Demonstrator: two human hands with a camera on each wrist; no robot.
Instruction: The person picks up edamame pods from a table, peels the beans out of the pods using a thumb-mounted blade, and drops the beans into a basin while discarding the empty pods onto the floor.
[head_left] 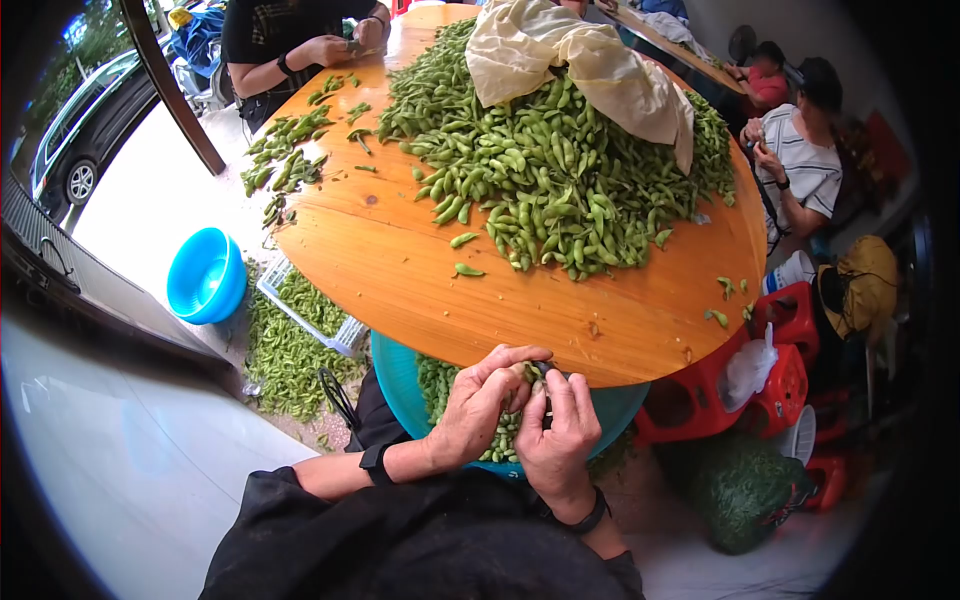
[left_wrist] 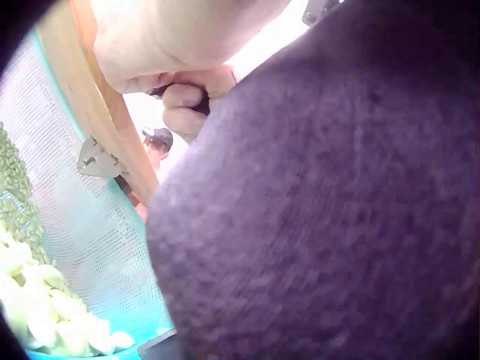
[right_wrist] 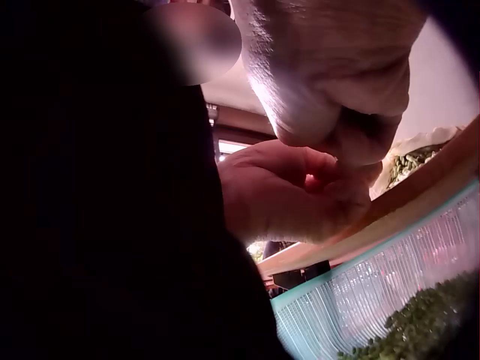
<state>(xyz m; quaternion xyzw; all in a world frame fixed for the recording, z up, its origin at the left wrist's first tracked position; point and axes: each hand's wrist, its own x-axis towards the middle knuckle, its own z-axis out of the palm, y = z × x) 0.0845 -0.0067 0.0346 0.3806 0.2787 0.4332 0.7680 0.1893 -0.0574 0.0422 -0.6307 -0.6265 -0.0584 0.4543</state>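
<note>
Just off the near edge of the wooden table [head_left: 400,290], my two hands meet over a teal basket [head_left: 390,385]. A green soybean pod [head_left: 534,373] shows between the fingertips, mostly hidden by them. My left hand [head_left: 468,412] grips it from the left, its fingers curled. From the other side my right hand [head_left: 556,440] pinches it with thumb and fingers. Something dark shows at the fingertips beside the pod. Below the hands, shelled green beans [head_left: 500,442] lie in the basket. In the right wrist view both hands are close together, the pod hidden.
A large heap of soybean pods [head_left: 560,180] covers the table's far part, a cream cloth [head_left: 570,60] over it. Left on the floor are a blue basin [head_left: 207,276], a white crate [head_left: 310,310] and scattered pods. Red stools [head_left: 780,390] stand right. Other people sit around.
</note>
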